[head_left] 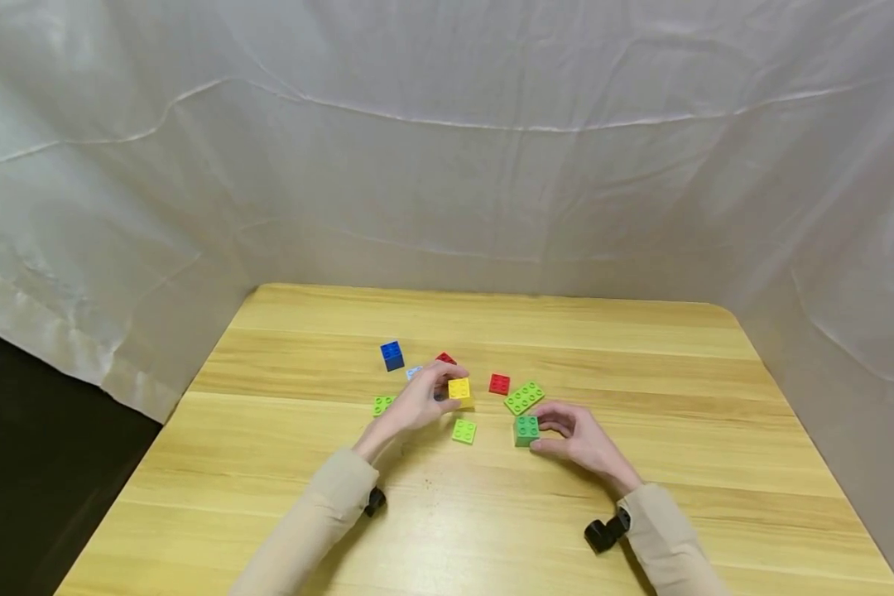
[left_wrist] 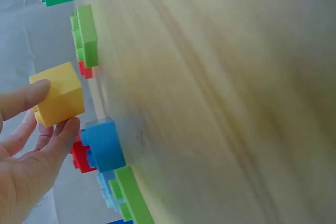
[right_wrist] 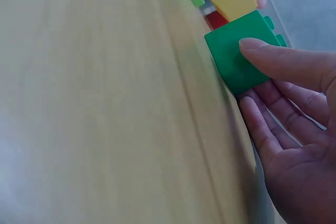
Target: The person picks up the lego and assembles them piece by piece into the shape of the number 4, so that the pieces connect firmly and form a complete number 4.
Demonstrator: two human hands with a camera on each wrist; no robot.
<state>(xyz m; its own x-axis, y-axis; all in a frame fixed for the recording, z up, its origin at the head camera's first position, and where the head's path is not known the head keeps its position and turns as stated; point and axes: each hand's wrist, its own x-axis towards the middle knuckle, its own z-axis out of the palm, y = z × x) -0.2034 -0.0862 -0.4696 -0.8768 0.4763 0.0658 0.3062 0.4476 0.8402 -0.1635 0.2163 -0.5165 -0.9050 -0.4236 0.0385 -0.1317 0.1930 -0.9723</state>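
Note:
My left hand [head_left: 420, 399] pinches a yellow toy building brick [head_left: 459, 390] with four studs between thumb and fingers. In the left wrist view the yellow brick [left_wrist: 60, 94] is tilted, and a blue brick [left_wrist: 107, 145] stands just past the fingertips. Over on the right, a green square brick [head_left: 526, 431] is gripped at its side by my right hand [head_left: 584, 439]. The right wrist view has the thumb flat across one face of the green brick [right_wrist: 231, 51], fingers on the opposite side. A flat lime square brick [head_left: 463, 430] lies between the hands.
A long lime brick [head_left: 524, 398] and a flat red brick [head_left: 499, 384] lie beyond the right hand. Around the left hand are a dark blue brick [head_left: 391, 356], a light blue one [head_left: 413, 372], another red [head_left: 445, 358] and another lime piece [head_left: 383, 405]. A pale curtain [head_left: 492, 207] surrounds the wooden table [head_left: 268, 463].

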